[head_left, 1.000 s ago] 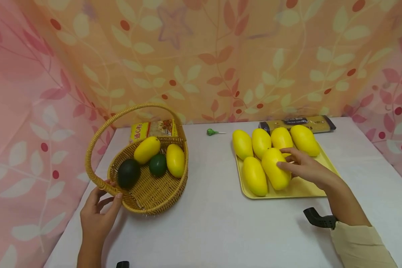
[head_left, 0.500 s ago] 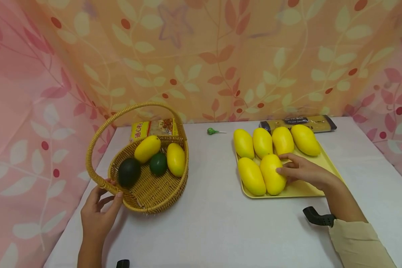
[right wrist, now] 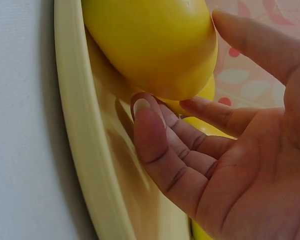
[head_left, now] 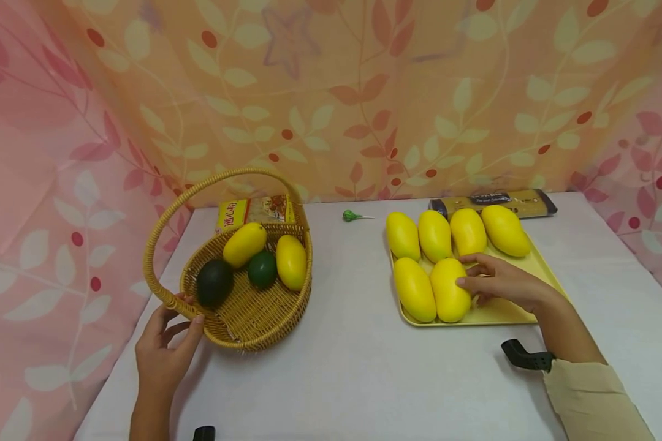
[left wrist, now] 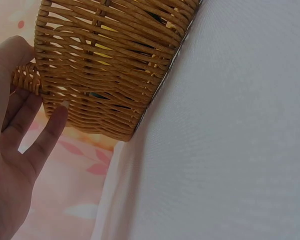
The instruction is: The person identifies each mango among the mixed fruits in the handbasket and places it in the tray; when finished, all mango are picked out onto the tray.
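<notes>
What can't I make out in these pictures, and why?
Head view: lower part of the yellow bag, hidden behind the basket.
Head view: fine print on the long pack, too small.
Head view: the black piece below the basket, cut off by the bottom edge.
Left wrist view: the basket's yellow fruits, mostly hidden by its weave.
Right wrist view: the nearest yellow fruit, cut off by the top edge.
</notes>
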